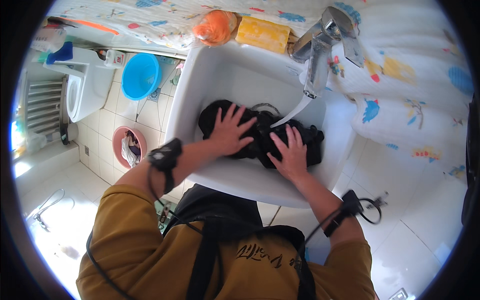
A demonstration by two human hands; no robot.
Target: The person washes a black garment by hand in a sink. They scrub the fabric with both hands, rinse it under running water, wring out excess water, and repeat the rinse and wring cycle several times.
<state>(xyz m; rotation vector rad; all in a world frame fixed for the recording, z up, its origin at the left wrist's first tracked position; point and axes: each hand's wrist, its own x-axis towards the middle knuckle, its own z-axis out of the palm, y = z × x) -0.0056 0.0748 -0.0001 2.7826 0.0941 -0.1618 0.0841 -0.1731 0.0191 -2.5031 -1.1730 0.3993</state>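
Wet black cloth lies bunched in the white washbasin. Water runs from the chrome faucet onto its middle. My left hand rests spread, palm down, on the left part of the cloth. On the right part lies my right hand, fingers apart, just below the stream. Neither hand is seen gripping the cloth, though my palms are hidden.
A yellow bar of soap and an orange mesh bundle sit on the basin's back ledge. To the left on the tiled floor are a blue basin, a pink basin with clothes and a toilet. Patterned fabric hangs at right.
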